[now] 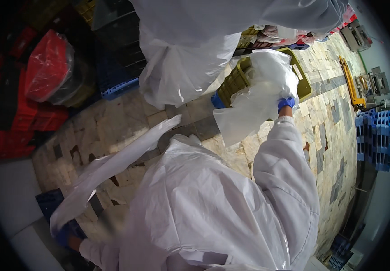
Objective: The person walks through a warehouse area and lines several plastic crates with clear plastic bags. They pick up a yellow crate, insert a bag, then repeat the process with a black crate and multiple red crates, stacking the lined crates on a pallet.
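Down at seven o'clock, your left hand (pixel 64 235), in a blue glove, is closed around one end of a long white plastic sheet (pixel 113 167) that trails up across the tiled floor (pixel 113 117) toward the middle of the view. Up at two o'clock, your right hand (pixel 286 104), also gloved in blue, grips the top of a clear plastic bag (pixel 258 97) that drapes over an olive-green crate (pixel 238 81); the fingers are wrapped shut on the film. A second blue-gloved hand (pixel 216 100), belonging to a person in white coveralls (pixel 181 58) at twelve o'clock, touches the crate's near corner.

You appear to be fitting the bag to the crate. To do it well, keep the mouth of the bag spread wide at the rim, pull the film evenly rather than from one corner, and let the other person steady the crate before you tug. Mind the trailing sheet in your left hand, which could drag on the floor or snag underfoot.

Stacked red crates (pixel 19 113) and a red bundle wrapped in clear film (pixel 48 65) sit at ten o'clock. Blue crates (pixel 375 140) stand at three o'clock, beside a yellow pallet jack (pixel 350 83).
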